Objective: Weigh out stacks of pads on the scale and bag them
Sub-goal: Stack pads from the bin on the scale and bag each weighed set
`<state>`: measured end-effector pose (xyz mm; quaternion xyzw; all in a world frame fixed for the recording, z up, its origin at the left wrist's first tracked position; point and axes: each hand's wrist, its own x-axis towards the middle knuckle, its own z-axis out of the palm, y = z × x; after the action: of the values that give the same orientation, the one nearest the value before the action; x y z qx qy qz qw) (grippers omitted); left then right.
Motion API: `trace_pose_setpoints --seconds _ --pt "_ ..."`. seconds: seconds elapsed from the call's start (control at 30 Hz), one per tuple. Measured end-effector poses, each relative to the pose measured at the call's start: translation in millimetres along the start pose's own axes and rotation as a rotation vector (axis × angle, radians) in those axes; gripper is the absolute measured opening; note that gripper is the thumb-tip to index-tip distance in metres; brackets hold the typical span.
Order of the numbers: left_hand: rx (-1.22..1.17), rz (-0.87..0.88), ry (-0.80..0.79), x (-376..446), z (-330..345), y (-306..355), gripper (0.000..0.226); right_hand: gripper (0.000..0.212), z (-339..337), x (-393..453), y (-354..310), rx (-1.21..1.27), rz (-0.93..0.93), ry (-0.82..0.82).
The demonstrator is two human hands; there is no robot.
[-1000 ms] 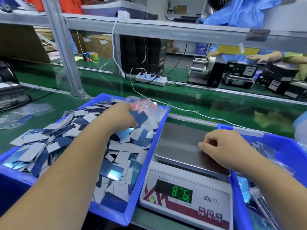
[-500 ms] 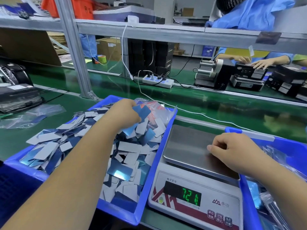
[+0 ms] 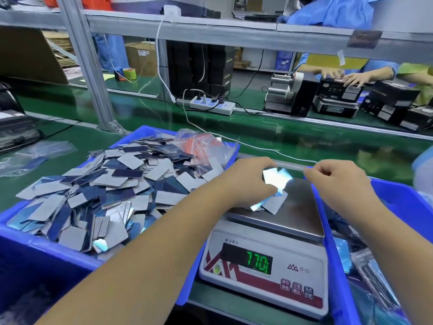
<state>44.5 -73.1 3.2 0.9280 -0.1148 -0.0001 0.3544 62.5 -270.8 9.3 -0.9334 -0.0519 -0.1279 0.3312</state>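
A digital scale [image 3: 302, 216] with a steel platter stands between two blue bins; its green display [image 3: 257, 261] shows digits. My left hand [image 3: 246, 181] holds a small fan of shiny grey and blue pads [image 3: 276, 181] just above the platter's left side. My right hand [image 3: 337, 181] hovers beside the pads over the platter's right edge with its fingers curled; nothing shows in it. The left blue bin [image 3: 46, 249] is heaped with loose grey and blue pads [image 3: 112, 191]. Clear bags with orange print [image 3: 201, 146] lie at that bin's far corner.
A second blue bin [image 3: 403, 198] at the right holds filled clear bags. Empty clear bags [image 3: 35, 156] lie on the green belt at left. A metal post [image 3: 89, 66], a power strip [image 3: 213, 105] and cables stand behind. Another person's hands work on black boxes at far right.
My left hand lifted a handful of pads out of the left bin and carried them right over the scale. My right hand rose off the platter. The display reading changed.
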Motion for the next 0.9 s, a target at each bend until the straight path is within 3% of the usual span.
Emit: trace_pose_setpoints --seconds 0.13,0.23,0.37,0.47,0.53,0.7,0.9 --pt "0.242 0.116 -0.038 2.3 5.8 -5.5 0.021 0.037 6.2 3.4 4.0 -0.022 -0.020 -0.034" --pt "0.307 0.094 -0.049 2.2 7.7 -7.0 0.028 0.039 8.5 3.6 4.8 -0.055 -0.048 -0.043" --pt "0.098 0.031 0.068 -2.9 -6.4 -10.3 0.040 0.038 7.7 2.9 3.5 -0.032 -0.053 -0.073" --pt "-0.121 -0.077 0.258 -7.2 -30.0 -20.4 0.024 0.036 6.5 2.0 2.1 -0.030 -0.057 -0.084" --pt "-0.079 -0.195 0.323 -8.1 -47.7 -31.0 0.017 0.036 6.8 0.9 1.3 -0.025 -0.052 -0.096" --pt "0.363 -0.423 0.198 -17.6 -69.5 -55.7 0.017 0.036 9.0 -1.5 -1.1 -0.033 -0.073 -0.139" --pt "0.504 -0.487 -0.149 -32.9 -65.7 -61.4 0.042 0.037 13.2 -1.3 0.6 -0.057 -0.117 -0.142"
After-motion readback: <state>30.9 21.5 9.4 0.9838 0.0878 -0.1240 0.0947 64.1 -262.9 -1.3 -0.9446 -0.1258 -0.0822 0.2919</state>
